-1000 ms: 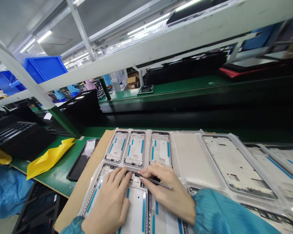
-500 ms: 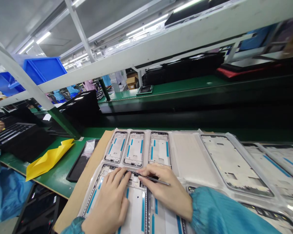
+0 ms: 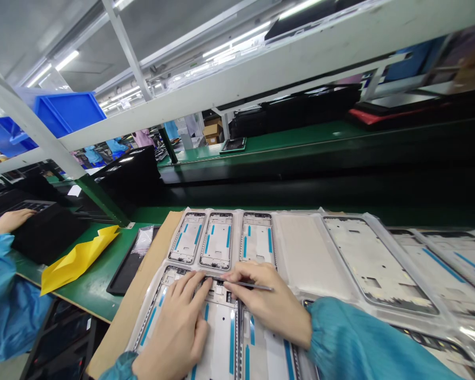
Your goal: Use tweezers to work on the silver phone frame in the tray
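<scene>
In my right hand (image 3: 267,301) I pinch a slim grey metal tool (image 3: 257,286) that looks like tweezers, its rear end pointing right. The tip is hidden by my fingers at the top edge of a phone middle frame (image 3: 224,338). My left hand (image 3: 180,322) lies over that area with its fingers stretched out, fingertips at the same top edge. Blue adhesive strips run along the frame. Another phone frame (image 3: 265,345) with blue strips lies under my right hand. All sit in a clear plastic tray (image 3: 237,232).
Smaller phone frames (image 3: 216,240) fill the tray's back row; a larger frame (image 3: 380,264) lies right. Cardboard (image 3: 126,301) shows beneath the tray. Left are a yellow sheet (image 3: 79,258), a black tray (image 3: 130,264) and a co-worker's hand (image 3: 11,220) at black boxes. A white beam (image 3: 221,100) crosses ahead.
My right hand has shifted very slightly, and the tool's rear end has tilted up a little. My left hand stays put. The co-worker's hand has moved right onto the black boxes.
</scene>
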`<state>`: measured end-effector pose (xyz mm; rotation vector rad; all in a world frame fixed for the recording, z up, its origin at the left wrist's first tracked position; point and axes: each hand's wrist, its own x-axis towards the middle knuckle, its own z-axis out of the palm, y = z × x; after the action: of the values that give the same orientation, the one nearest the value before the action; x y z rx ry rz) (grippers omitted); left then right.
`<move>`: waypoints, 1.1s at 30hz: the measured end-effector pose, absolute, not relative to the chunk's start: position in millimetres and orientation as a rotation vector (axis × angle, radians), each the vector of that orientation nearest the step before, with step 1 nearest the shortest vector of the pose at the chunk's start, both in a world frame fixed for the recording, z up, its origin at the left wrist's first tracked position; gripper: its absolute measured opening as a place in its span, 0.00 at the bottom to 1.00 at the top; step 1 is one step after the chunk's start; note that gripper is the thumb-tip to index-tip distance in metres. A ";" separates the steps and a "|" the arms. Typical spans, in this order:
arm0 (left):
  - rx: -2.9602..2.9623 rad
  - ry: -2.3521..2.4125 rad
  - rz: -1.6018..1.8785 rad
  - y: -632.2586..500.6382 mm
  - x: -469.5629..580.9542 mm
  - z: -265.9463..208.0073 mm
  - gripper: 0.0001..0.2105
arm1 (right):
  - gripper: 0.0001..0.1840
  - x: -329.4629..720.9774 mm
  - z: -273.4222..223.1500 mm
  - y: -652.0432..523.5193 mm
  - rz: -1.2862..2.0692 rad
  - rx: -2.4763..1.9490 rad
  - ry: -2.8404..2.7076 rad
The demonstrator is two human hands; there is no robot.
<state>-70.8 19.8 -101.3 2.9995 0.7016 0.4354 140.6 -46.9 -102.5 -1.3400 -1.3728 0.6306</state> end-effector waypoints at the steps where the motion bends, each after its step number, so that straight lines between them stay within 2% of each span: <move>1: 3.001 0.701 0.433 19.9 -70.4 -100.8 0.28 | 0.09 140.2 -102.2 -47.2 0.614 -1.350 -1.379; 18: 3.007 0.678 0.403 21.2 -67.8 -97.5 0.29 | 0.07 138.3 -109.5 -49.0 0.539 -1.299 -1.395; 23: 3.036 0.667 0.405 21.7 -66.1 -95.6 0.29 | 0.10 136.7 -108.7 -50.0 0.489 -1.222 -1.455; 33: 3.055 0.664 0.411 20.0 -66.9 -95.3 0.29 | 0.09 141.6 -108.0 -47.5 0.584 -1.277 -1.387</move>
<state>-66.9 20.0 -95.3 3.0548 0.6643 0.4115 141.6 -47.5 -108.0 -1.2768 -1.3866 0.5843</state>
